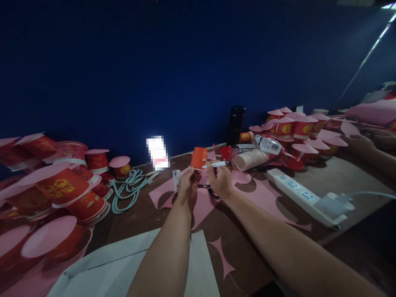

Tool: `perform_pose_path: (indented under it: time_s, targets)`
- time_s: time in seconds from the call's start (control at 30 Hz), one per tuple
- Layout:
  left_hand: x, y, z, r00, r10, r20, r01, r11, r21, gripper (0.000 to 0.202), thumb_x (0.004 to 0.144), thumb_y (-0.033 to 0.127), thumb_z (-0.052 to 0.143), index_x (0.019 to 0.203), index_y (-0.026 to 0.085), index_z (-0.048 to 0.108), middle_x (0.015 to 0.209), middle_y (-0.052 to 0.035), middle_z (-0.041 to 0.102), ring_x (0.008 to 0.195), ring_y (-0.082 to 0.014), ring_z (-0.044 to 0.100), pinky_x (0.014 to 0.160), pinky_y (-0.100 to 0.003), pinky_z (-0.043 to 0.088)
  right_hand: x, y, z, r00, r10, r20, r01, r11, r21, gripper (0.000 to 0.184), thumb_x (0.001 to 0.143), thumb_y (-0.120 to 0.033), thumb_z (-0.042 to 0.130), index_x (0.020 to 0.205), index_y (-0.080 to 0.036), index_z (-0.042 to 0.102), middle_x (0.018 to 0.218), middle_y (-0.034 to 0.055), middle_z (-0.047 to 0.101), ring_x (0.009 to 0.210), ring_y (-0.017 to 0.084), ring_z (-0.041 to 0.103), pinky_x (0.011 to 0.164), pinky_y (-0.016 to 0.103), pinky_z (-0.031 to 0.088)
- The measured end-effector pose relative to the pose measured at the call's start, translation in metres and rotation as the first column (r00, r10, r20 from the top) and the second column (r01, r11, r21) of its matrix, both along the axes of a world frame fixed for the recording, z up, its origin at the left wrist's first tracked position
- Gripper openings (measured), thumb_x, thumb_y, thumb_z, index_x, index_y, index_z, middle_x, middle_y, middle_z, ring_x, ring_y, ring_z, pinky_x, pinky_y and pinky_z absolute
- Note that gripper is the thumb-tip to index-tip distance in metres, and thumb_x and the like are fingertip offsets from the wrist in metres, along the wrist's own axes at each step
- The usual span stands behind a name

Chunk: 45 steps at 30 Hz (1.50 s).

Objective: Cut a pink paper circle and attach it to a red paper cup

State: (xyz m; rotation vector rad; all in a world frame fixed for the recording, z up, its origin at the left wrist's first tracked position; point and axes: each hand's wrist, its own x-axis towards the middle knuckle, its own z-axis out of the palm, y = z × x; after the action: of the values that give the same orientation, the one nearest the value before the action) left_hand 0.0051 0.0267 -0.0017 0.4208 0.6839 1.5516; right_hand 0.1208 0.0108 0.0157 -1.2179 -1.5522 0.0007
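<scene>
My left hand (pixel 188 183) is closed on the rim of a red paper cup (pixel 199 157), tipped so that its side faces me. In my right hand (pixel 220 179) is a slim white pen-like tube (pixel 219 164), its tip close to the cup's rim; whether the two touch I cannot tell. Beneath my hands lie scissors (pixel 213 193), partly hidden, on pink paper (pixel 198 212) with rounded cut-outs. A small white tube or box (pixel 176 176) stands beside my left hand.
Red cups topped with pink discs crowd the left (pixel 64 183) and the back right (pixel 284 128). A stack of paper cups (pixel 249 160), a black flask (pixel 236 123), a power strip (pixel 301 198), a coiled cable (pixel 128 192) and a lit phone-like screen are around. Another person's hand (pixel 355 142) is far right.
</scene>
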Motion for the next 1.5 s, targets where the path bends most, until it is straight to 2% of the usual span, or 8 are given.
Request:
perform_pose_path:
  time_s: [0.27,0.5,0.9,1.07,1.27,1.5]
  targets:
    - [0.0003,0.0003,-0.0004,1.0,0.011,-0.001,-0.011,1.0,-0.011,0.009,0.073,0.017,0.07,0.079,0.012,0.065,0.07,-0.0028,0.067,0.063,-0.0092,0.064,0.067,-0.021,0.053,0.0,0.0002,-0.0002,1.0,-0.03,-0.008,0.03,1.0,0.005,0.034,0.095,-0.041,0.039,0.094,-0.018,0.064,0.09,0.0095,0.072,0.086,0.022,0.066,0.079,0.03,0.048]
    - [0.0004,-0.001,0.0013,1.0,0.005,0.0,-0.005,1.0,-0.013,0.007,0.074,0.016,0.069,0.078,0.012,0.065,0.069,-0.0024,0.067,0.063,-0.0093,0.064,0.068,-0.022,0.052,-0.0002,-0.0011,0.0021,1.0,-0.023,-0.016,0.023,1.0,-0.015,0.036,0.096,-0.041,0.038,0.094,-0.017,0.064,0.08,0.0082,0.07,0.08,0.021,0.065,0.078,0.031,0.048]
    - [-0.0005,-0.0012,0.0041,1.0,-0.008,0.018,0.009,0.999,-0.051,0.003,0.076,0.015,0.066,0.076,0.012,0.065,0.067,-0.0024,0.067,0.06,-0.009,0.064,0.066,-0.021,0.052,-0.0006,-0.0011,0.002,0.999,-0.031,-0.027,0.031,1.0,-0.004,0.034,0.095,-0.042,0.039,0.093,-0.018,0.064,0.084,0.0092,0.071,0.084,0.023,0.066,0.08,0.032,0.047]
    - [-0.0011,-0.0005,0.0045,0.999,-0.012,0.042,0.016,0.997,-0.076,0.005,0.077,0.013,0.065,0.072,0.012,0.063,0.063,-0.0017,0.066,0.057,-0.0081,0.063,0.063,-0.02,0.052,-0.0004,-0.0008,0.0021,1.0,-0.018,-0.017,0.018,1.0,-0.011,0.034,0.095,-0.041,0.039,0.093,-0.018,0.064,0.083,0.0087,0.072,0.082,0.022,0.066,0.079,0.032,0.048]
    - [-0.0007,-0.0018,0.0067,0.998,-0.004,0.06,0.009,0.996,-0.089,0.006,0.077,0.013,0.064,0.072,0.013,0.063,0.063,-0.0015,0.065,0.056,-0.0078,0.062,0.062,-0.019,0.053,-0.0007,-0.0007,0.0016,1.0,-0.009,-0.022,0.009,1.0,-0.023,0.035,0.095,-0.042,0.039,0.093,-0.018,0.065,0.093,0.0104,0.073,0.089,0.024,0.067,0.081,0.032,0.048]
    - [-0.001,-0.0026,0.0088,0.998,-0.007,0.062,0.014,0.994,-0.106,0.009,0.078,0.011,0.062,0.07,0.013,0.063,0.061,-0.0017,0.065,0.055,-0.008,0.061,0.062,-0.02,0.052,-0.0006,-0.0003,0.0016,1.0,0.0,-0.023,0.0,1.0,-0.004,0.033,0.095,-0.041,0.04,0.093,-0.019,0.064,0.091,0.0097,0.072,0.089,0.022,0.066,0.082,0.031,0.048]
